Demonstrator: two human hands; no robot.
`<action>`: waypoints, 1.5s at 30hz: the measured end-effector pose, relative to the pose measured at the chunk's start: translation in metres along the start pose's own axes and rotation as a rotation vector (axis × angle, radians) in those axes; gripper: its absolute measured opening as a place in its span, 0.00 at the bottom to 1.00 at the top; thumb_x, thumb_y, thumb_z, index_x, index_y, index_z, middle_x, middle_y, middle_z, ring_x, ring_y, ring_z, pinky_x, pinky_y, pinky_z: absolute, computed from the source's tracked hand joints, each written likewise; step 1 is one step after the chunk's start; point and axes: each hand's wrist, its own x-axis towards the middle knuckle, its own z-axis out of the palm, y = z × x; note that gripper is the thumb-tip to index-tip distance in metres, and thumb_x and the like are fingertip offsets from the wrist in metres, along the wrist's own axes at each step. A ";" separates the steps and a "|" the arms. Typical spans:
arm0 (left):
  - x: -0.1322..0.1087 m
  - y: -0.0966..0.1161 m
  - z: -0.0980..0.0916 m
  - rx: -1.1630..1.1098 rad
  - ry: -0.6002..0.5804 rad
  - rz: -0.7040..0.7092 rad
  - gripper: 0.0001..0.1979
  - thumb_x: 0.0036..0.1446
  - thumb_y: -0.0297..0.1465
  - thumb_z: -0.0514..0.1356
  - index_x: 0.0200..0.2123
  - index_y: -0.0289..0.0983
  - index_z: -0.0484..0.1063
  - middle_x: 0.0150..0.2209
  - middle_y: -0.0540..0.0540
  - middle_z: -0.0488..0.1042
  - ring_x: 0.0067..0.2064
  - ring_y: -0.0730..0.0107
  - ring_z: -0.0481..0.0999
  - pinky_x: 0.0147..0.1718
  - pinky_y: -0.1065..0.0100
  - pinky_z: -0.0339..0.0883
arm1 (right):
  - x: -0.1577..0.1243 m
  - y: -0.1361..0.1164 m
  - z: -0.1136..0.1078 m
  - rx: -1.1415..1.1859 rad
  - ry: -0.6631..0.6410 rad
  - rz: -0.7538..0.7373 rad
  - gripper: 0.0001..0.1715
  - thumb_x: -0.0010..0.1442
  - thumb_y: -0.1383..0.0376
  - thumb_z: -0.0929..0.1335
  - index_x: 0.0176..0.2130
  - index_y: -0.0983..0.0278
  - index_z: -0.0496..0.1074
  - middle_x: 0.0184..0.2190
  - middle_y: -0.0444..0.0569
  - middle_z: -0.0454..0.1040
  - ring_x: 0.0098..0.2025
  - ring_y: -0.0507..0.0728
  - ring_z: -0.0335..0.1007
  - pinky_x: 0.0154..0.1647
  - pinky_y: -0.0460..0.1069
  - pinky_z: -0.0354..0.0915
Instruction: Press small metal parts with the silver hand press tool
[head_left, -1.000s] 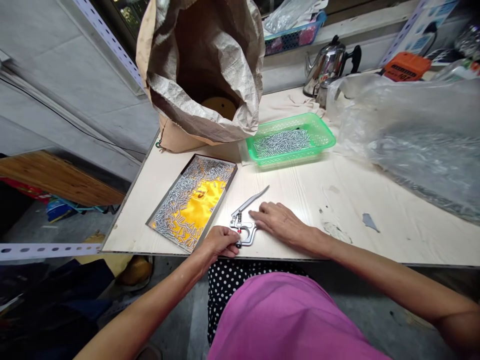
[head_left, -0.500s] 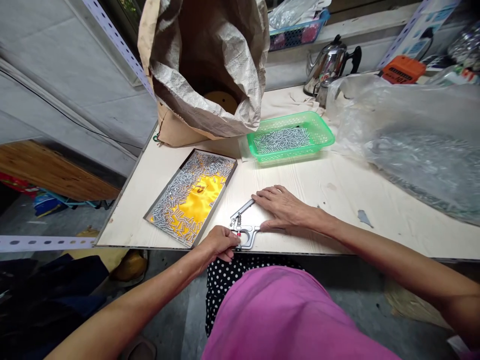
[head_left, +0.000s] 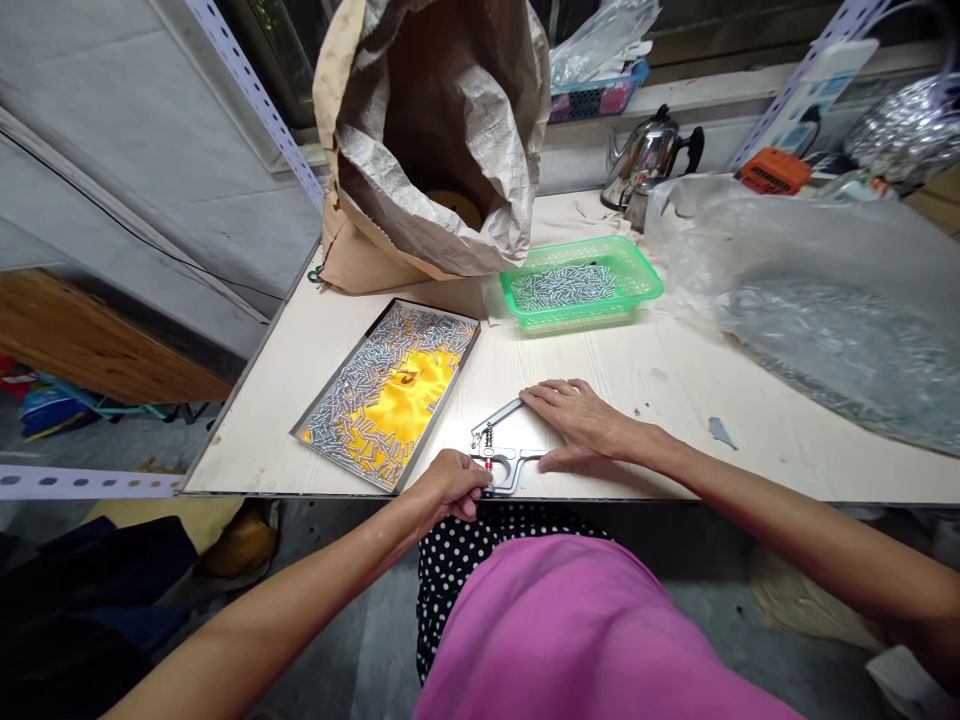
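Near the table's front edge lies a pair of silver snap fastener pliers (head_left: 512,472), with a spring and a small red part by its jaw. My right hand (head_left: 581,422) holds its spread handles, fingertips on the upper one and thumb against the lower. At the jaw, the thumb and forefinger of my left hand (head_left: 456,482) are pinched together; whatever is between them is too small or hidden to make out. Left of the pliers sits a shallow metal tray (head_left: 420,462) with a yellow bottom, scattered with many small silver metal pieces.
A green plastic basket (head_left: 646,290) of similar metal pieces stands behind my hands. A big open paper sack (head_left: 375,240) rises at the back left. A large clear plastic bag (head_left: 825,290) fills the right side; a metal kettle (head_left: 646,160) stands behind it.
The camera view has shifted slightly. Both hands and the pliers sit a little further right in the picture; the grip on the pliers looks the same.
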 end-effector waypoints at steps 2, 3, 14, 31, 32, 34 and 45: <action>0.002 -0.001 -0.001 -0.003 -0.024 0.011 0.09 0.58 0.25 0.58 0.25 0.34 0.67 0.13 0.57 0.65 0.11 0.81 0.64 0.16 0.76 0.62 | 0.002 -0.003 -0.002 -0.006 -0.019 0.023 0.57 0.51 0.37 0.68 0.65 0.68 0.54 0.62 0.66 0.61 0.61 0.74 0.55 0.55 0.67 0.54; 0.003 -0.001 -0.002 -0.004 -0.035 0.015 0.08 0.58 0.25 0.57 0.26 0.34 0.67 0.13 0.57 0.65 0.12 0.81 0.64 0.16 0.77 0.62 | 0.003 -0.004 -0.003 -0.007 -0.028 0.036 0.56 0.51 0.38 0.68 0.65 0.67 0.54 0.62 0.65 0.61 0.60 0.74 0.55 0.55 0.67 0.55; 0.012 -0.012 -0.007 -0.004 -0.098 0.056 0.11 0.62 0.28 0.55 0.26 0.35 0.66 0.14 0.56 0.66 0.11 0.80 0.63 0.12 0.76 0.56 | 0.002 -0.019 -0.001 0.031 0.061 0.069 0.38 0.56 0.50 0.71 0.60 0.64 0.63 0.52 0.57 0.70 0.51 0.66 0.62 0.54 0.63 0.56; -0.016 -0.018 0.018 0.878 0.619 0.883 0.09 0.63 0.34 0.58 0.45 0.39 0.71 0.47 0.43 0.74 0.50 0.58 0.72 0.43 0.63 0.67 | 0.002 -0.029 -0.005 0.047 0.034 0.112 0.31 0.51 0.54 0.76 0.48 0.69 0.71 0.43 0.57 0.70 0.46 0.64 0.62 0.45 0.56 0.63; -0.012 -0.011 0.022 0.957 0.616 0.924 0.14 0.61 0.34 0.60 0.49 0.38 0.69 0.52 0.41 0.72 0.54 0.56 0.69 0.47 0.61 0.67 | 0.002 -0.029 -0.005 0.044 0.030 0.116 0.32 0.50 0.54 0.76 0.49 0.70 0.71 0.44 0.58 0.70 0.46 0.65 0.62 0.46 0.57 0.63; -0.002 0.002 0.027 1.078 0.563 0.958 0.25 0.58 0.34 0.64 0.56 0.36 0.64 0.58 0.39 0.68 0.57 0.53 0.66 0.52 0.57 0.65 | -0.001 -0.027 -0.004 0.047 0.011 0.101 0.37 0.48 0.54 0.77 0.51 0.71 0.69 0.46 0.60 0.70 0.47 0.66 0.62 0.47 0.58 0.64; 0.019 0.042 0.031 1.237 0.365 0.940 0.26 0.56 0.41 0.64 0.54 0.34 0.66 0.49 0.38 0.71 0.52 0.53 0.67 0.47 0.57 0.67 | -0.012 -0.014 -0.008 0.085 -0.024 0.104 0.27 0.50 0.62 0.75 0.48 0.71 0.71 0.43 0.59 0.71 0.45 0.65 0.64 0.47 0.57 0.64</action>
